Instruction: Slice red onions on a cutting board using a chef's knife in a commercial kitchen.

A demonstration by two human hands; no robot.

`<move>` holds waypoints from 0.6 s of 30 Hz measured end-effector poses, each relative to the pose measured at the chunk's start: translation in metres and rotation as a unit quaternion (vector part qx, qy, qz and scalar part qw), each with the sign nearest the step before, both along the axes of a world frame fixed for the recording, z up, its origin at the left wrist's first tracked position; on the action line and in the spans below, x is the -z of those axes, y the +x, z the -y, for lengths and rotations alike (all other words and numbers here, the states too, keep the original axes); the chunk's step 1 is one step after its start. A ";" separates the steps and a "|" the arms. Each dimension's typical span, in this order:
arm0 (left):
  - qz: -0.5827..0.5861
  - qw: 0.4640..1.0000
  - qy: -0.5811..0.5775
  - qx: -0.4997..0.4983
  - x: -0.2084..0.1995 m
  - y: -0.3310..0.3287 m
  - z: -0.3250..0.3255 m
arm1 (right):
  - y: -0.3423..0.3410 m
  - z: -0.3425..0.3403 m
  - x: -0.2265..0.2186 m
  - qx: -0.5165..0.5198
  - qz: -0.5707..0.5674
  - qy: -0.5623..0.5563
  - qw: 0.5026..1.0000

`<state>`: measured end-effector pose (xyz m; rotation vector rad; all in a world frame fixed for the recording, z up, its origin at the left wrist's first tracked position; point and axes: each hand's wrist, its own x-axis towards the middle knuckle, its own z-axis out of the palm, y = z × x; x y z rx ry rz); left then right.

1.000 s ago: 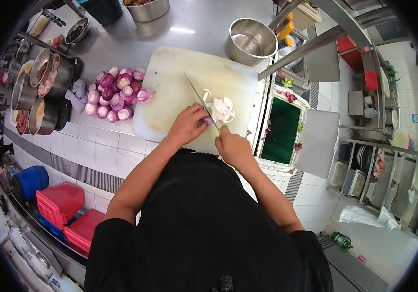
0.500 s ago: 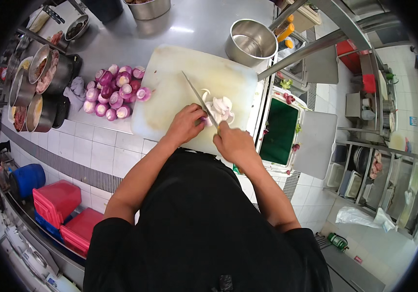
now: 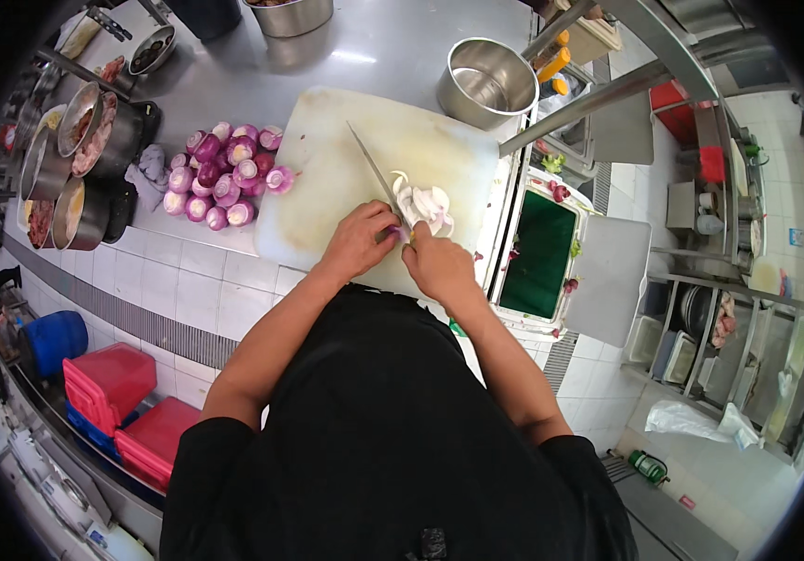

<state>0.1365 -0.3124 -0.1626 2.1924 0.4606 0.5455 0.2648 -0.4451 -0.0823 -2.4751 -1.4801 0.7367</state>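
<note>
My right hand [image 3: 440, 266] is closed around the handle of a long kitchen knife [image 3: 371, 164], whose blade points up and left across the white cutting board [image 3: 322, 131]. My left hand [image 3: 361, 241] has its fingers curled on a piece of purple onion [image 3: 394, 230] just left of the blade, mostly hidden by the fingers. Against the blade's right side lie white onion slices [image 3: 428, 203] in a loose heap. Left of the board, a pile of peeled purple onions [image 3: 224, 178] sits on the steel counter, one of them overlapping the board's edge.
An empty steel pot [image 3: 486, 84] stands at the board's far right corner. Right of the board is a green-lined bin [image 3: 538, 252] with onion scraps on its rim. Pots of food [image 3: 84, 215] and a grey cloth [image 3: 147, 178] are at the left. A metal post [image 3: 589, 105] slants over the right side.
My right hand and the knife have shifted slightly left and away from me, bringing the blade nearer my left fingers. The left hand has barely moved.
</note>
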 end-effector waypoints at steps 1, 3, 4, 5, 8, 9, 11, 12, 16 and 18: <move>-0.009 1.000 0.005 -0.001 0.000 -0.001 -0.001 | 0.000 -0.001 -0.013 -0.010 -0.005 -0.016 1.000; -0.021 1.000 -0.002 -0.004 0.000 -0.003 0.000 | -0.009 0.006 -0.007 0.004 -0.015 -0.029 0.999; -0.033 0.999 -0.011 -0.002 -0.002 -0.003 0.001 | -0.013 0.011 -0.001 0.024 -0.025 -0.044 0.998; -0.032 0.999 -0.011 0.000 -0.003 -0.001 0.002 | -0.011 0.012 0.017 0.028 -0.022 -0.028 0.999; 0.023 0.999 0.022 -0.003 -0.007 -0.001 0.000 | -0.001 0.006 0.016 0.023 0.007 0.002 1.000; -0.039 0.998 0.035 0.030 -0.013 -0.001 -0.005 | 0.006 0.004 0.017 0.021 0.000 0.004 1.000; -0.100 0.992 0.050 0.064 -0.024 0.003 -0.007 | 0.010 0.006 0.017 0.029 -0.005 -0.004 1.000; -0.164 0.986 -0.011 0.025 -0.030 0.004 -0.003 | 0.010 0.006 0.017 0.035 -0.011 -0.014 0.999; -0.190 0.912 -0.341 -0.123 -0.017 0.008 0.008 | 0.011 0.013 0.014 0.053 -0.042 -0.002 0.998; -0.114 0.953 -0.268 -0.079 -0.014 -0.006 0.008 | 0.007 0.018 0.012 0.055 -0.068 0.030 0.996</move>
